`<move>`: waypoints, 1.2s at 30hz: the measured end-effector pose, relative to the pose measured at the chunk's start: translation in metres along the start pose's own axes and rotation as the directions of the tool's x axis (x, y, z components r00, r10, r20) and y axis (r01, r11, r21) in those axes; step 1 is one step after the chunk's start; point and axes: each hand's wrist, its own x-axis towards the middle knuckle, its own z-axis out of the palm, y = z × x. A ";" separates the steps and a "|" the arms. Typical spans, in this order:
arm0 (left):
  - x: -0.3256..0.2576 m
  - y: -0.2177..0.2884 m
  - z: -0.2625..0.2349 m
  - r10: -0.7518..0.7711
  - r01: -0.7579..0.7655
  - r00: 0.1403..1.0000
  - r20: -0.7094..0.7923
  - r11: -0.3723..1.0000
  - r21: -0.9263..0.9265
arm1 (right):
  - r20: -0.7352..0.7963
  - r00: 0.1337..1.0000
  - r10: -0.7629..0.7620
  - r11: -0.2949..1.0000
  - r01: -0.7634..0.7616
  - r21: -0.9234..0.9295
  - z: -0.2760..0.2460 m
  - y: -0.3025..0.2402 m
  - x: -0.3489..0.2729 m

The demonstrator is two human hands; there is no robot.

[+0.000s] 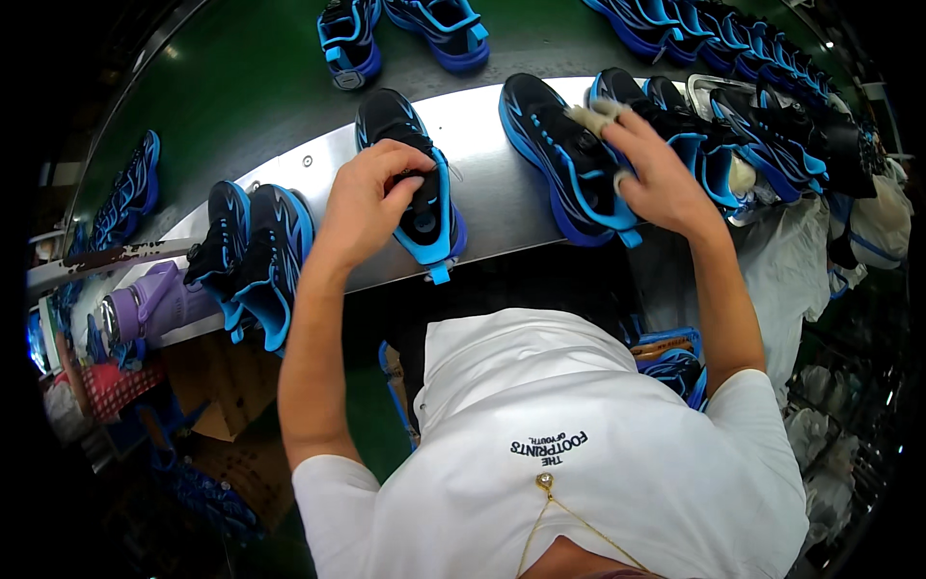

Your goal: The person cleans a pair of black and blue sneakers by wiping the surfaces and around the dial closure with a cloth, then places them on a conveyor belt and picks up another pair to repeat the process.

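Note:
My left hand (376, 198) is closed, its fingers and thumb curled over the collar of a black-and-blue sneaker (391, 114). That shoe stands on the metal ledge, heel loop towards me; a thin thread-like strand shows beside its collar. Over the right side of a second matching sneaker (540, 121) hovers my right hand (666, 179), its fingers stretched and thumb apart. Pale cream material (600, 116) covers or lies at its fingertips, blurred by motion. Whether that hand touches the shoe cannot be made out.
The metal ledge (473, 135) borders a dark green worktop (231, 87). A sneaker pair (280, 232) and a lilac bottle (174, 304) are at left. More sneakers crowd the right (762, 130), the far right (723, 39) and the far side (439, 29). Translucent plastic sheeting (772, 261) hangs at right.

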 end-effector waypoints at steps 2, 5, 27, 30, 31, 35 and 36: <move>-0.001 -0.001 -0.003 0.139 -0.142 0.990 0.025 0.977 0.157 | -0.073 0.991 -0.109 0.985 0.118 0.123 -0.008 -0.025 0.017; -0.002 -0.001 0.001 0.110 -0.102 0.991 -0.077 0.989 0.104 | -0.142 0.964 -0.225 0.938 0.254 0.236 0.021 -0.059 0.058; -0.029 0.020 0.038 -0.099 0.085 0.973 -0.209 0.994 -0.074 | -0.032 0.994 -0.102 0.989 0.105 0.102 0.172 -0.056 0.164; -0.028 0.007 0.025 0.098 -0.099 0.995 -0.010 0.992 -0.084 | -0.039 0.991 -0.131 0.986 0.135 0.103 0.171 -0.056 0.159; -0.028 0.004 0.022 0.125 -0.122 0.992 0.023 0.987 -0.100 | -0.034 0.991 -0.130 0.987 0.133 0.089 0.171 -0.056 0.159; -0.032 0.028 0.030 -0.098 0.090 0.991 -0.094 0.992 -0.084 | -0.090 0.984 -0.154 0.982 0.163 0.097 0.174 -0.056 0.158; -0.034 0.022 0.034 -0.127 0.122 0.987 -0.099 0.991 -0.061 | -0.106 0.981 -0.163 0.978 0.175 0.115 0.174 -0.057 0.157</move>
